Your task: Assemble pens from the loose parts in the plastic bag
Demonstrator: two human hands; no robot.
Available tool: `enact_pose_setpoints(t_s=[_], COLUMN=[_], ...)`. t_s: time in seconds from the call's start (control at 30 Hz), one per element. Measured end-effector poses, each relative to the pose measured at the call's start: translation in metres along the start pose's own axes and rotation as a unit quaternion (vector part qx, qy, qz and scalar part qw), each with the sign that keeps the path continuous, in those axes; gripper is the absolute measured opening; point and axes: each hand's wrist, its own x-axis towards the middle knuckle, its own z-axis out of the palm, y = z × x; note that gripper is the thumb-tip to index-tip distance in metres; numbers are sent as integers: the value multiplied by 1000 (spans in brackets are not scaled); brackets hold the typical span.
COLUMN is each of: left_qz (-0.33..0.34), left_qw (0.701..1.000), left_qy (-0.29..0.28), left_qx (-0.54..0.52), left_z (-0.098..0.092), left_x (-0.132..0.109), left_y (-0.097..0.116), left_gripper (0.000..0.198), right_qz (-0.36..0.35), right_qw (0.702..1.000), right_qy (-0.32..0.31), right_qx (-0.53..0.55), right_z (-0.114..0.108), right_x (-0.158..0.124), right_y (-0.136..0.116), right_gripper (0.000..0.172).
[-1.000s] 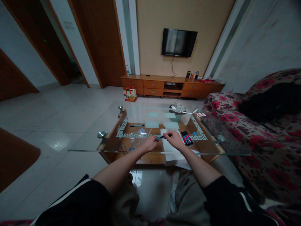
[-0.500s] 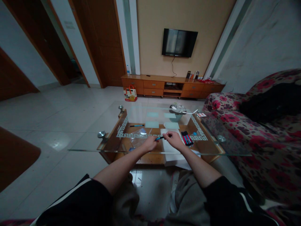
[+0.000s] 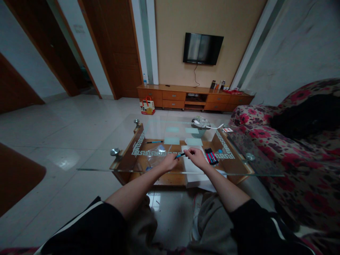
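Note:
Over the glass coffee table [image 3: 106, 161], my left hand [image 3: 170, 162] is closed around a blue and black pen [image 3: 181, 155]. My right hand [image 3: 194, 156] pinches the pen's other end, so it spans the short gap between both hands. Fingers cover both of its ends. Just right of my right hand lies a row of several pink, blue and black pens [image 3: 211, 157]. A single blue and black pen [image 3: 154, 142] lies apart, farther back on the left. Beside my left hand is a crumpled clear plastic bag [image 3: 154, 154].
A white box [image 3: 192, 180] sits under the glass below my right hand. Toward the back right stands a basket [image 3: 199, 132] with a bag in it. A floral sofa [image 3: 265, 134] borders the right side; a TV cabinet [image 3: 172, 95] lines the far wall.
Almost nothing differs. Both hands stay in place with the pen between them; my right hand's fingers have shifted very slightly.

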Motion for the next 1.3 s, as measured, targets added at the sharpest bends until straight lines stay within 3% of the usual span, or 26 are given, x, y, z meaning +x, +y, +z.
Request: enact_pose_setpoints(t_s=[0.2, 0.37, 0.43, 0.53, 0.63, 0.73, 0.87, 1.03, 1.3], left_qz=[41, 61, 63, 72, 79, 80, 77, 52, -14], left_qw=[999, 998, 998, 997, 997, 997, 996, 995, 981], left_qy=[18, 16, 14, 12, 8, -1, -9, 4, 71], left_qx=[-9, -11, -10, -8, -1, 11, 35, 85, 182], left_z=[6, 10, 10, 10, 10, 10, 8, 2, -12], left_x=[2, 4, 4, 4, 4, 4, 4, 2, 7], left_y=[2, 5, 5, 4, 1, -2, -4, -7, -30], left_gripper=[28, 33, 36, 37, 33, 30, 28, 23, 23], right_qz=[73, 125, 138, 137, 128, 101, 95, 143, 183], right_qw=[986, 966, 947, 915, 925, 956, 945, 928, 908], right_qy=[-35, -17, 30, 171, 281, 275, 212, 89, 49], right_qx=[145, 227, 287, 338, 223, 5, -229, -332, -374], right_z=[11, 13, 5, -14, -36, -55, -67, -60, -47], right_x=[-1, 7, 14, 23, 23, 16, 7, 8, 11], right_y=[0, 1, 3, 14, 36, 60, 80, 81, 78], right_gripper=[43, 39, 38, 36, 39, 41, 38, 28, 22])
